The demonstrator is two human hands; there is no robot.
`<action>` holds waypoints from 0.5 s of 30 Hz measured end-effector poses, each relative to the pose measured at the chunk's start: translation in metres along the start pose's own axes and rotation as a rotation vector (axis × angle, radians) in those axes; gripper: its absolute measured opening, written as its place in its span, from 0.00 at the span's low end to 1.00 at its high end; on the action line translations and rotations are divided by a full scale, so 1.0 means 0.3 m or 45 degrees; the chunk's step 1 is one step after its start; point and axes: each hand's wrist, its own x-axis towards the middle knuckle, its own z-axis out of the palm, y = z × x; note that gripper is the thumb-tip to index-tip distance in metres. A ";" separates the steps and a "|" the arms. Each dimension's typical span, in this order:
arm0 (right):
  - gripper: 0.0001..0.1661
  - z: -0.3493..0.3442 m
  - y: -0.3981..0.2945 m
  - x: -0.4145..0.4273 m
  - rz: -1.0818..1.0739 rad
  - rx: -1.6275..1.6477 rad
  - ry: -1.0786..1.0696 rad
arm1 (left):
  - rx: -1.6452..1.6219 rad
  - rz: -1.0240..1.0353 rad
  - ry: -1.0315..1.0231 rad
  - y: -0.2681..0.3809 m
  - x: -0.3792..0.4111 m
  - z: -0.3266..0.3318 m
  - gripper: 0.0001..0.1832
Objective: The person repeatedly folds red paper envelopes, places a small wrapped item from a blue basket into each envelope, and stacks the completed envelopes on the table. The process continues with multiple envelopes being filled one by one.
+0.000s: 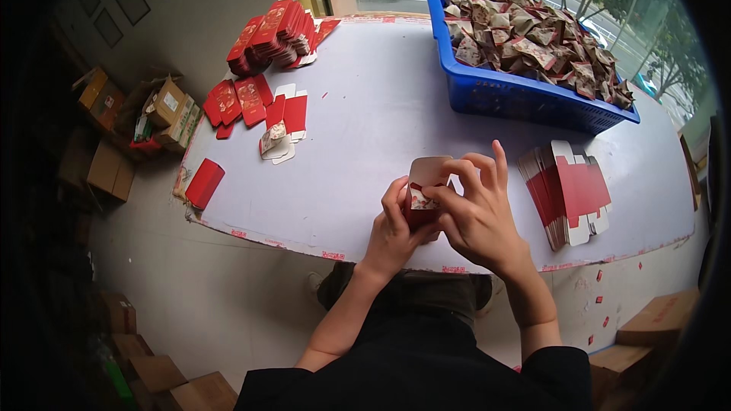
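My left hand (pixel 390 237) grips a small red paperboard box (pixel 421 218) near the table's front edge. The box's white-lined flap stands up, and a floral-patterned packet (pixel 424 199) shows in its mouth. My right hand (pixel 480 214) is over the box, its fingertips at the flap and the packet; the other fingers are raised. Right of my hands lies a stack of flattened red-and-white cartons (pixel 583 188). A blue plastic basket (pixel 531 91) heaped with patterned packets (pixel 537 34) stands at the back right. Another packet (pixel 274 136) rests on unfolded cartons (pixel 294 114) at the left.
Red printed sleeves (pixel 277 28) are piled at the table's back left, with loose ones (pixel 249 100) nearer. A closed red box (pixel 204 184) lies by the left corner of the table (pixel 342 200). Cardboard boxes (pixel 111 168) stand on the floor at both sides; a window is behind.
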 end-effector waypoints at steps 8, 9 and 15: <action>0.24 -0.008 -0.081 -0.030 0.038 -0.233 -0.079 | 0.202 0.093 0.047 -0.033 -0.025 0.011 0.43; 0.23 -0.005 -0.081 -0.027 0.020 -0.258 -0.070 | 0.237 0.115 0.060 -0.037 -0.030 0.015 0.43; 0.16 0.016 -0.056 -0.023 -0.037 -0.172 0.011 | 0.106 0.209 0.053 -0.040 -0.024 0.008 0.39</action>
